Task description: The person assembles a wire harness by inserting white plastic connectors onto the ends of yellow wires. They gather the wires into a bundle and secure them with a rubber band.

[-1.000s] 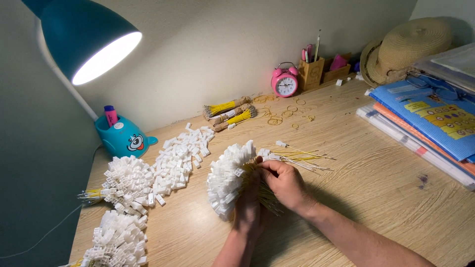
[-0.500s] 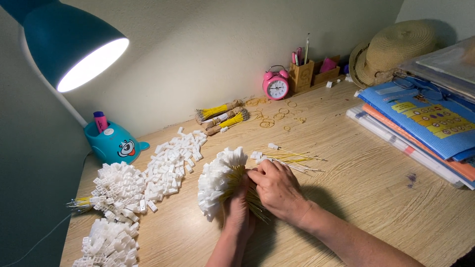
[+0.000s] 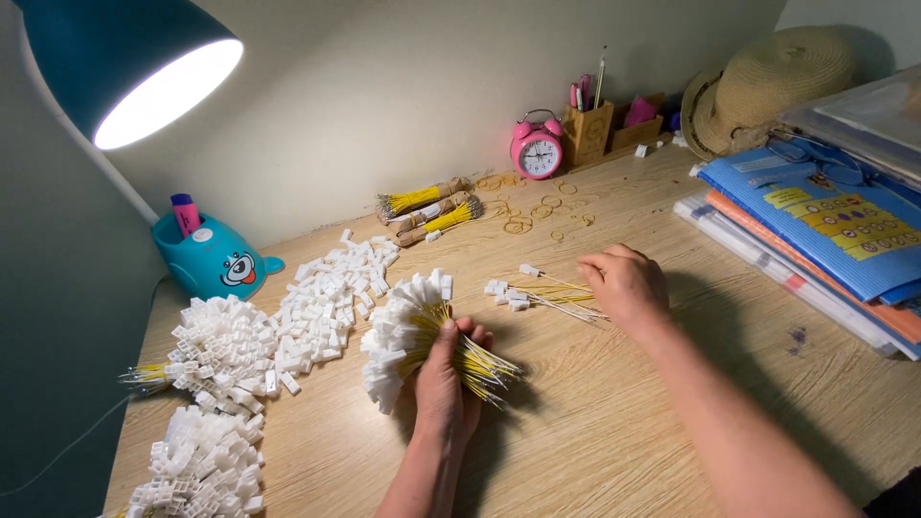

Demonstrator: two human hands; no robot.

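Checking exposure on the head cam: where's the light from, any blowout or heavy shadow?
Head view: lit by the teal desk lamp at top left, its bulb face blown out; right hand and forearm cast a soft shadow rightward on the desk; left edge dark; focus sharp.

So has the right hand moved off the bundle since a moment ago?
Yes. The right hand left the white-tipped wire bundle and moved toward the pink clock, over loose wires.

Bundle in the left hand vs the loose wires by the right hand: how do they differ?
The bundle is thick, its many wires gripped in the left hand and lifted off the desk; the loose wires are only a few and lie flat, at the right hand. The bundle's white connectors fan out in a dense head; the loose wires' connectors lie spread apart. Both are yellow wires with white connectors.
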